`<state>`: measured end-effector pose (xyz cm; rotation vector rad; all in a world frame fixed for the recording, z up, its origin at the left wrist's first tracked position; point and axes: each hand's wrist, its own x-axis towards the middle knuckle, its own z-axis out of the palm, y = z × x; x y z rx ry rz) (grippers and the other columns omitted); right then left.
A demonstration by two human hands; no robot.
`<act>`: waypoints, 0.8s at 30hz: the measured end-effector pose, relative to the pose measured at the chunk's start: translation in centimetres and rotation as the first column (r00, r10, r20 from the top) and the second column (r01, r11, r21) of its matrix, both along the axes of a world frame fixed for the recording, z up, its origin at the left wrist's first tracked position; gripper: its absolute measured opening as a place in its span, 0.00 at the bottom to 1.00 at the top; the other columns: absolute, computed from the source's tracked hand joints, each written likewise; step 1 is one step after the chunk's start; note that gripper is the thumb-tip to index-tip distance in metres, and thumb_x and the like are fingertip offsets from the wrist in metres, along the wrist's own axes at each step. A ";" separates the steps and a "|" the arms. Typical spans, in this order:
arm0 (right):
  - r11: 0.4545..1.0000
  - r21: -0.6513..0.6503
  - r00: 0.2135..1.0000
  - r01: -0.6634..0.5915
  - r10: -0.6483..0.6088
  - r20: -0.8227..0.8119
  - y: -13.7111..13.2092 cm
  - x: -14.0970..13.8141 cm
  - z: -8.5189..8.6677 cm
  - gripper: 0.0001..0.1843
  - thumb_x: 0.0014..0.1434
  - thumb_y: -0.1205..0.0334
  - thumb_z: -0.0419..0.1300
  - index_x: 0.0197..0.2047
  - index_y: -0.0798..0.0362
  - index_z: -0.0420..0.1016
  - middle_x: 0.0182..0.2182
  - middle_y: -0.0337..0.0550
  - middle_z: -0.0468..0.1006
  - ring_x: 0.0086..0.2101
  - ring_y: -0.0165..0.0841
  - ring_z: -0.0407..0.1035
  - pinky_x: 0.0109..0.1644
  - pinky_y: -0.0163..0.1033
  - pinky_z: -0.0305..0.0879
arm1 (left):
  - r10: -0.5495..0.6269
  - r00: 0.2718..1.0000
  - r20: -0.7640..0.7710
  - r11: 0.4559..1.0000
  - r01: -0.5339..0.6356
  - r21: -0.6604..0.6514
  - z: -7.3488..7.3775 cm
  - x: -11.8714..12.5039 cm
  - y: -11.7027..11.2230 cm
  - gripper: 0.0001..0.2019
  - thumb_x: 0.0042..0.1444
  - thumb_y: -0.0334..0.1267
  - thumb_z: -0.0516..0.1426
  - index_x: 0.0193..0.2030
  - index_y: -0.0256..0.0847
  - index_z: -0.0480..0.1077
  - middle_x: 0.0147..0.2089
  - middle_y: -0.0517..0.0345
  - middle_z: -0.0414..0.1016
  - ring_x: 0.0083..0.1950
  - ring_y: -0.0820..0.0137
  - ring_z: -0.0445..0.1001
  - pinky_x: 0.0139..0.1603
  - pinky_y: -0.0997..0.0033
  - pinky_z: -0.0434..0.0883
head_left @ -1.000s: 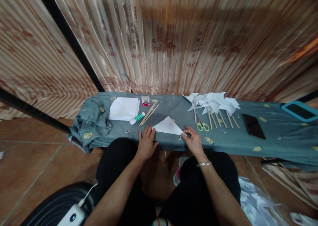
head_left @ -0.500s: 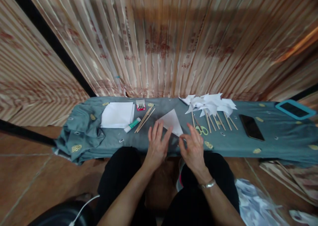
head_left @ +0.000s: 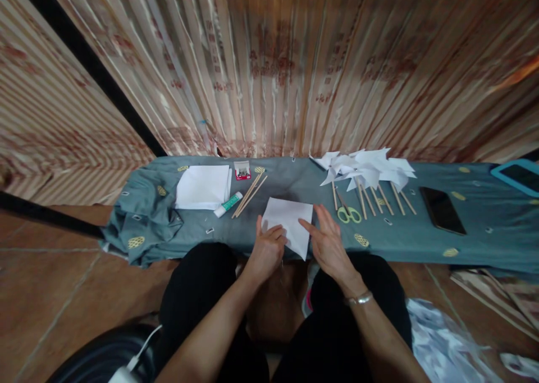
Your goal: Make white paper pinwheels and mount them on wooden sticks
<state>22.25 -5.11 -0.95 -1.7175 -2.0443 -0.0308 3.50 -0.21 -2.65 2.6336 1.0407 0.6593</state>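
A white square sheet of paper (head_left: 288, 220) lies unfolded at the near edge of a bench covered with grey-green cloth (head_left: 421, 242). My left hand (head_left: 268, 249) pinches the sheet's near left corner with curled fingers. My right hand (head_left: 327, 241) rests on the sheet's right side, fingers stretched flat. Both forearms reach in from below, over my black-clad knees.
A stack of white paper (head_left: 204, 186), a green glue stick (head_left: 228, 204) and wooden sticks (head_left: 249, 194) lie to the left. Right of my hands are green scissors (head_left: 347, 213), several paper pinwheels on sticks (head_left: 365, 172), a black phone (head_left: 442, 210) and a blue-framed tablet (head_left: 517, 175). A patterned curtain hangs behind.
The paper was a folded triangle a second ago; it now lies opened into a square. Both hands lifted, then came back down onto the sheet near the bench edge.
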 end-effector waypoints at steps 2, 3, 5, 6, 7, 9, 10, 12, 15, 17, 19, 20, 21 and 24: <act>1.000 -0.004 1.000 -0.011 0.011 0.025 0.1 0.7 -0.2 0.28 0.61 0.77 0.46 0.60 0.48 0.70 0.70 0.56 0.47 0.69 0.50 0.38 0.62 0.62 0.55 | -0.032 0.999 -0.027 0.999 0.031 -0.039 -0.2 -0.2 -0.3 0.11 0.59 0.25 0.52 0.38 0.40 0.75 0.50 0.52 0.79 0.58 0.64 0.72 0.71 0.37 0.41; 1.000 -0.002 0.999 -0.016 0.016 0.037 0.1 0.9 -0.3 0.28 0.61 0.76 0.47 0.60 0.48 0.69 0.71 0.56 0.45 0.69 0.50 0.38 0.62 0.62 0.54 | -0.044 0.998 -0.038 0.998 0.042 -0.048 -0.2 -0.4 -0.4 0.11 0.59 0.25 0.52 0.38 0.40 0.75 0.50 0.52 0.79 0.59 0.64 0.72 0.72 0.38 0.41; 1.000 0.009 0.998 -0.019 0.018 0.054 0.1 1.1 -0.6 0.26 0.62 0.74 0.49 0.60 0.47 0.70 0.71 0.53 0.43 0.69 0.49 0.36 0.62 0.63 0.53 | -0.060 0.997 -0.049 0.997 0.057 -0.055 -0.1 -0.7 -0.5 0.12 0.58 0.24 0.52 0.39 0.40 0.75 0.50 0.52 0.78 0.60 0.65 0.71 0.72 0.41 0.41; 1.000 0.013 0.998 -0.022 0.021 0.063 0.1 1.2 -0.7 0.24 0.63 0.72 0.50 0.58 0.46 0.71 0.71 0.52 0.43 0.69 0.49 0.35 0.62 0.63 0.53 | -0.064 0.997 -0.049 0.996 0.061 -0.059 0.0 -1.0 -0.5 0.12 0.58 0.24 0.52 0.39 0.41 0.75 0.51 0.52 0.78 0.60 0.65 0.71 0.72 0.42 0.42; 1.000 0.017 0.997 -0.026 0.025 0.072 0.1 1.3 -0.9 0.21 0.64 0.70 0.51 0.57 0.46 0.72 0.71 0.52 0.45 0.69 0.49 0.36 0.61 0.63 0.53 | -0.064 0.997 -0.047 0.996 0.061 -0.065 0.0 -1.2 -0.4 0.13 0.58 0.24 0.52 0.40 0.41 0.75 0.51 0.51 0.78 0.60 0.65 0.71 0.72 0.42 0.43; 0.999 0.020 0.995 -0.038 0.036 0.096 0.1 1.4 -1.3 0.17 0.65 0.67 0.51 0.53 0.47 0.75 0.69 0.52 0.51 0.69 0.48 0.39 0.61 0.61 0.53 | -0.048 0.998 -0.048 0.996 0.045 -0.077 0.1 -1.6 -0.3 0.14 0.57 0.23 0.52 0.43 0.41 0.75 0.53 0.51 0.77 0.61 0.64 0.70 0.71 0.40 0.46; 0.999 0.024 0.993 -0.046 0.043 0.110 0.1 1.5 -1.5 0.16 0.66 0.66 0.50 0.51 0.48 0.76 0.68 0.53 0.55 0.69 0.47 0.41 0.61 0.60 0.54 | -0.034 0.998 -0.052 0.997 0.030 -0.076 0.1 -1.9 -0.2 0.15 0.57 0.23 0.52 0.44 0.42 0.75 0.54 0.51 0.77 0.62 0.64 0.69 0.71 0.40 0.48; 0.997 0.045 0.989 -0.062 0.055 0.140 -0.1 1.7 -1.9 0.16 0.66 0.66 0.50 0.50 0.51 0.76 0.65 0.55 0.62 0.67 0.46 0.46 0.61 0.57 0.55 | -0.014 0.998 -0.067 0.998 0.010 -0.057 0.0 -2.4 0.0 0.15 0.58 0.24 0.52 0.46 0.43 0.75 0.55 0.52 0.77 0.62 0.63 0.69 0.69 0.40 0.52; 0.992 0.092 0.981 -0.091 0.073 0.182 -0.7 1.9 -2.2 0.16 0.66 0.68 0.49 0.51 0.53 0.75 0.61 0.56 0.68 0.65 0.43 0.52 0.61 0.54 0.56 | -0.014 0.998 -0.066 0.999 0.012 -0.030 -0.3 -3.2 0.3 0.14 0.62 0.28 0.52 0.45 0.45 0.76 0.52 0.55 0.79 0.62 0.64 0.69 0.69 0.42 0.52; 0.986 0.112 0.973 -0.123 0.098 0.209 -1.2 2.0 -2.1 0.15 0.66 0.69 0.50 0.50 0.54 0.75 0.60 0.56 0.69 0.65 0.43 0.53 0.61 0.53 0.56 | -0.015 0.999 -0.045 1.000 0.014 -0.026 -0.6 -3.7 0.4 0.13 0.63 0.30 0.51 0.45 0.46 0.76 0.51 0.57 0.79 0.61 0.64 0.70 0.70 0.41 0.49; 0.981 0.118 0.967 -0.151 0.122 0.225 -1.6 1.9 -2.0 0.15 0.65 0.69 0.50 0.51 0.54 0.74 0.60 0.56 0.70 0.65 0.43 0.53 0.61 0.53 0.56 | -0.011 1.000 -0.024 1.000 0.011 -0.020 -0.8 -4.1 0.2 0.12 0.64 0.31 0.51 0.45 0.46 0.76 0.51 0.57 0.80 0.61 0.65 0.70 0.70 0.40 0.48; 0.981 0.113 0.965 -0.156 0.127 0.228 -1.8 1.7 -1.8 0.16 0.65 0.69 0.50 0.52 0.55 0.73 0.60 0.57 0.69 0.65 0.43 0.53 0.61 0.54 0.56 | -0.010 1.000 -0.019 1.000 0.010 -0.016 -0.9 -4.2 0.2 0.12 0.64 0.31 0.51 0.45 0.46 0.76 0.50 0.57 0.80 0.61 0.65 0.70 0.70 0.40 0.47; 0.983 0.104 0.966 -0.154 0.127 0.227 -1.8 1.5 -1.7 0.17 0.66 0.69 0.50 0.54 0.55 0.72 0.61 0.57 0.68 0.65 0.44 0.52 0.61 0.54 0.55 | -0.013 1.000 -0.019 1.000 0.012 -0.013 -0.9 -4.3 0.1 0.12 0.64 0.31 0.51 0.44 0.46 0.76 0.50 0.57 0.80 0.61 0.65 0.70 0.70 0.40 0.47; 0.985 0.067 0.965 -0.158 0.140 0.221 -1.7 0.9 -1.5 0.21 0.66 0.69 0.49 0.61 0.53 0.67 0.63 0.57 0.64 0.67 0.44 0.48 0.61 0.55 0.55 | -0.024 0.999 -0.040 1.000 0.024 -0.010 -0.8 -4.5 -0.1 0.12 0.64 0.30 0.52 0.43 0.46 0.76 0.51 0.57 0.79 0.62 0.64 0.69 0.70 0.40 0.47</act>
